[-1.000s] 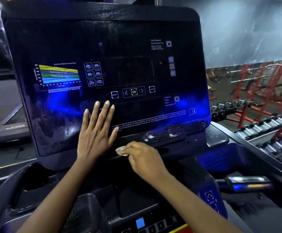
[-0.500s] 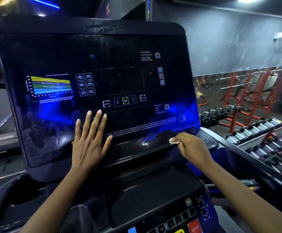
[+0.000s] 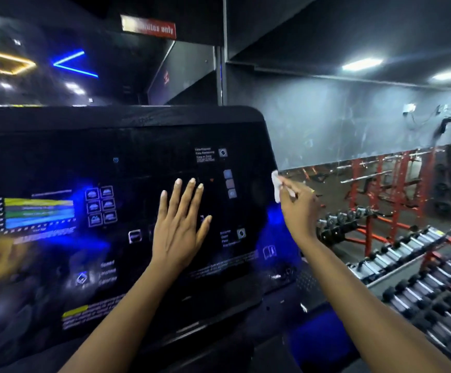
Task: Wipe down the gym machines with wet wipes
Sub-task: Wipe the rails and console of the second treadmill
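Two hands were at the treadmill console: the left hand lay flat, fingers straight and spread, pressing the dark panel near its middle, while the right hand pinched a small white wet wipe against the console's right edge. That wipe looked limp, light and damp. Best held by a fold, I'd say, or it would bunch and slip. The glossy panel showed smears and blue glare. Far right, dumbbell racks and red frames lined the dim gym.
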`<state>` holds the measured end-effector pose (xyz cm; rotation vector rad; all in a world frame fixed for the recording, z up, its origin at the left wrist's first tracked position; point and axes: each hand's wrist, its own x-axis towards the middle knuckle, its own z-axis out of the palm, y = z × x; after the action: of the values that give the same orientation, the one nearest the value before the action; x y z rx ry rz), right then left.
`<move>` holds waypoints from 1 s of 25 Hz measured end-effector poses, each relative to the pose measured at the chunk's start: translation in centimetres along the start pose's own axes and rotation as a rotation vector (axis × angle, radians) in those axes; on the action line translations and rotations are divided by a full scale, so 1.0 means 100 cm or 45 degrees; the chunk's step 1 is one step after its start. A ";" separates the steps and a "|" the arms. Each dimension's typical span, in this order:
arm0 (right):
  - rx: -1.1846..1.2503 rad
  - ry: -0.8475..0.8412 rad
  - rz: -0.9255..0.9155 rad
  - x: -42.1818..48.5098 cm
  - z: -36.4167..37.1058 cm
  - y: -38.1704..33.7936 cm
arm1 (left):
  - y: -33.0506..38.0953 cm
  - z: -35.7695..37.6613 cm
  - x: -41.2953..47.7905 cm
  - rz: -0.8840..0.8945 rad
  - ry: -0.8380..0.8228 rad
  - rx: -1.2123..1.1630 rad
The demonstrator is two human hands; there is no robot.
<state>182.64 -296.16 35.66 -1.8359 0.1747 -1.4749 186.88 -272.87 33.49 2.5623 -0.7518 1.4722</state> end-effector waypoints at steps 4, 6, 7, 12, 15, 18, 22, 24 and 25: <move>0.135 0.165 -0.136 0.075 0.055 -0.035 | 0.021 0.014 0.015 0.001 -0.007 0.048; 0.194 0.011 -0.384 0.090 0.086 -0.060 | 0.022 0.019 0.013 0.031 -0.015 0.128; 0.201 -0.077 -0.546 0.091 0.100 -0.073 | 0.022 0.020 0.012 0.035 -0.010 0.156; -0.016 -0.194 -1.228 0.092 0.142 -0.095 | 0.022 0.021 0.012 0.034 0.019 0.195; -0.015 -0.060 -1.107 0.120 0.134 -0.069 | 0.022 0.021 0.011 0.036 0.028 0.199; -0.060 -0.034 -0.918 0.149 0.122 -0.028 | 0.023 0.021 0.011 0.033 0.028 0.215; -0.059 -0.166 -0.822 0.166 0.095 0.008 | 0.023 0.020 0.010 0.032 0.024 0.236; -0.035 -0.149 -0.861 0.160 0.077 0.020 | 0.024 0.021 0.011 0.031 0.029 0.253; -0.026 -0.148 -0.886 0.152 0.069 0.027 | 0.024 0.021 0.011 0.030 0.028 0.258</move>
<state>194.53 -303.00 45.55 -2.1030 -0.5632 -1.8038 187.90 -276.02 32.90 2.6838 -0.6634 1.6607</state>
